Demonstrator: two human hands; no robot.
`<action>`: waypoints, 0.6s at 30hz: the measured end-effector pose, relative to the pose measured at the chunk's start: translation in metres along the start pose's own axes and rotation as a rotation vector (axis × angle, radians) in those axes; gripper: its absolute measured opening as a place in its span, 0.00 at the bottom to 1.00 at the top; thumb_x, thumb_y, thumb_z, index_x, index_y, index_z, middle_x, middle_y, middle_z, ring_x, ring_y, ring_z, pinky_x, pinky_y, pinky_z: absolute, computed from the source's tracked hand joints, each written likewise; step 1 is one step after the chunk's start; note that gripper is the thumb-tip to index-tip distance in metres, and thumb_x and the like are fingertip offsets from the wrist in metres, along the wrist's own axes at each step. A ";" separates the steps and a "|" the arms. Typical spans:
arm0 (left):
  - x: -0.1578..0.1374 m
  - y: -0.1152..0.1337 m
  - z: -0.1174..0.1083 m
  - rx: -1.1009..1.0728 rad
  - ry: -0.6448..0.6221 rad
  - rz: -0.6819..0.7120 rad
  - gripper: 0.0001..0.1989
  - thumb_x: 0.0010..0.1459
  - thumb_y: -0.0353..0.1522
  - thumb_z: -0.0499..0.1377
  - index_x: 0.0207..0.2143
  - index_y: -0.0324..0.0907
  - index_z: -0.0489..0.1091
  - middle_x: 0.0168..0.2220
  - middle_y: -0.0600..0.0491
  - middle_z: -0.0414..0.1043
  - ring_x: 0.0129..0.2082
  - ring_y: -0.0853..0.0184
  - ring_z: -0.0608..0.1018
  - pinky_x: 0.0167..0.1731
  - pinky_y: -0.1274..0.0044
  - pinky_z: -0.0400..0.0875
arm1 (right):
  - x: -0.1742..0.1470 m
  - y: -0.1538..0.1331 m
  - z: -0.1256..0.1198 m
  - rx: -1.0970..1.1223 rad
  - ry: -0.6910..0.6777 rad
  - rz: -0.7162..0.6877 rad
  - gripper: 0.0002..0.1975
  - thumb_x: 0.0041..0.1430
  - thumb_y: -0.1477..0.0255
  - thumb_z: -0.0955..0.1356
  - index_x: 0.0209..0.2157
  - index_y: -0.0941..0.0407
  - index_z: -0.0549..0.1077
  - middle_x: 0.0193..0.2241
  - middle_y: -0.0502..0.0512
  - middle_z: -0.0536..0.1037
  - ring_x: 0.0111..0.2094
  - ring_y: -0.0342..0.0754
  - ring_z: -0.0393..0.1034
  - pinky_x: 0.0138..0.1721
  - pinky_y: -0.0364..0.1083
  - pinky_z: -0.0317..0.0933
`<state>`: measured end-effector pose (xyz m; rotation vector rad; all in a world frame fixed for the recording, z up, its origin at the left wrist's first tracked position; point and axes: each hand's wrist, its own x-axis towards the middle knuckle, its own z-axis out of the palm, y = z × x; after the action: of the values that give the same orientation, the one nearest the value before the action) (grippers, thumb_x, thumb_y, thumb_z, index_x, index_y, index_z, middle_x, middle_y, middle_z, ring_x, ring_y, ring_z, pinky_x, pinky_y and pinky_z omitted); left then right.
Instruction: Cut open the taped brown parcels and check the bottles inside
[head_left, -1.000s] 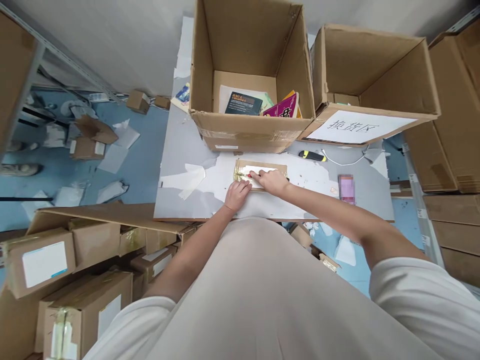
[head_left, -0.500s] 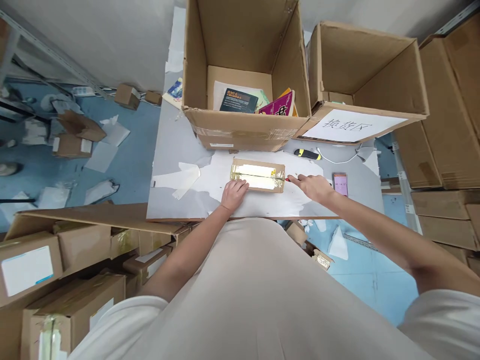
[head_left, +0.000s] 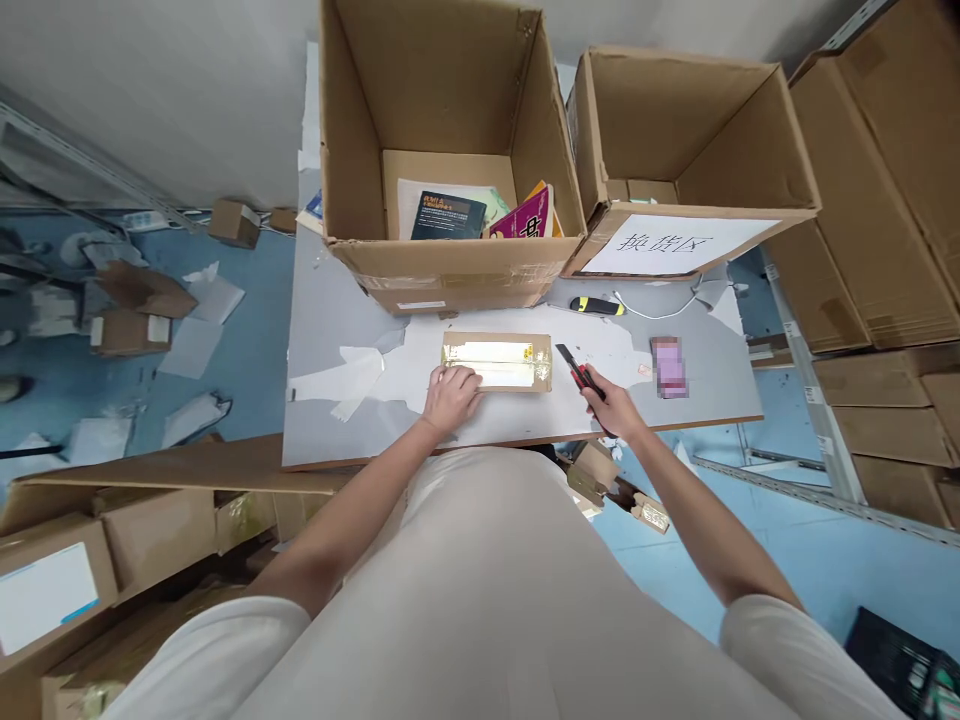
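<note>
A small cardboard box (head_left: 536, 372) lies flat on the table, with a white label and shiny tape along its top. My left hand (head_left: 451, 398) grips its near left edge, fingers bent over the label and hiding part of it. To the right of the box, my right hand (head_left: 613, 405) is closed around a red and black utility knife (head_left: 577, 368). The blade points up and left, a little apart from the box's right end.
Behind the box stand a large open carton (head_left: 457, 270) with books (head_left: 448, 215) in it and a second carton (head_left: 585, 240) bearing a white sign. A yellow and black cutter (head_left: 596, 306), a white cable (head_left: 660, 316) and a phone (head_left: 669, 368) lie at right. Boxes fill a big carton (head_left: 172, 465) at lower left.
My right hand has drawn the knife back from the box's right end towards my body, and its blade now shows. My left hand stays on the box. The view has shifted slightly.
</note>
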<state>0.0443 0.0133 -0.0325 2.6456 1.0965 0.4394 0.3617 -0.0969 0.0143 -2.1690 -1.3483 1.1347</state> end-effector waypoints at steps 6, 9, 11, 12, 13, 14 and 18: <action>0.040 -0.013 -0.014 0.011 -0.101 -0.102 0.53 0.37 0.54 0.65 0.61 0.37 0.54 0.63 0.33 0.50 0.63 0.41 0.53 0.58 0.53 0.45 | 0.009 -0.008 0.022 0.298 -0.044 0.036 0.30 0.60 0.63 0.62 0.63 0.53 0.56 0.34 0.52 0.74 0.21 0.38 0.65 0.20 0.39 0.65; 0.050 -0.016 -0.012 -0.002 -0.182 -0.138 0.60 0.33 0.55 0.66 0.64 0.37 0.48 0.64 0.33 0.47 0.64 0.40 0.49 0.59 0.51 0.42 | 0.008 -0.006 0.018 0.301 -0.050 0.042 0.31 0.59 0.63 0.62 0.63 0.53 0.56 0.34 0.53 0.74 0.21 0.38 0.64 0.19 0.39 0.65; 0.050 -0.016 -0.011 -0.014 -0.197 -0.153 0.60 0.32 0.55 0.67 0.64 0.38 0.48 0.64 0.34 0.48 0.64 0.40 0.49 0.59 0.50 0.43 | 0.009 -0.005 0.018 0.311 -0.029 0.068 0.32 0.59 0.62 0.62 0.64 0.54 0.55 0.34 0.53 0.74 0.20 0.38 0.64 0.19 0.39 0.65; 0.049 -0.016 -0.010 -0.020 -0.194 -0.157 0.60 0.32 0.55 0.67 0.64 0.38 0.48 0.64 0.34 0.49 0.64 0.40 0.50 0.59 0.50 0.44 | 0.010 -0.004 0.018 0.322 -0.025 0.079 0.32 0.59 0.62 0.62 0.64 0.54 0.55 0.34 0.53 0.74 0.20 0.38 0.64 0.19 0.39 0.65; 0.048 -0.015 -0.010 -0.024 -0.187 -0.158 0.60 0.32 0.55 0.67 0.64 0.38 0.49 0.63 0.34 0.50 0.64 0.40 0.50 0.59 0.50 0.45 | 0.010 -0.005 0.019 0.336 -0.027 0.086 0.33 0.59 0.61 0.62 0.64 0.54 0.54 0.35 0.53 0.74 0.20 0.38 0.64 0.19 0.40 0.65; 0.047 -0.015 -0.010 -0.027 -0.181 -0.157 0.60 0.32 0.55 0.67 0.63 0.38 0.49 0.63 0.34 0.50 0.64 0.40 0.50 0.59 0.50 0.46 | 0.011 -0.005 0.019 0.349 -0.035 0.089 0.33 0.59 0.61 0.62 0.64 0.54 0.54 0.35 0.53 0.74 0.20 0.38 0.64 0.19 0.40 0.65; 0.045 -0.017 -0.009 -0.037 -0.164 -0.144 0.61 0.31 0.55 0.67 0.63 0.35 0.50 0.62 0.33 0.50 0.64 0.40 0.50 0.59 0.53 0.49 | 0.012 -0.006 0.019 0.366 -0.071 0.092 0.34 0.58 0.60 0.63 0.64 0.54 0.55 0.35 0.54 0.74 0.20 0.38 0.64 0.20 0.40 0.65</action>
<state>0.0609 0.0584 -0.0216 2.4980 1.2031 0.2081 0.3463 -0.0857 0.0007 -1.9546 -0.9818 1.3818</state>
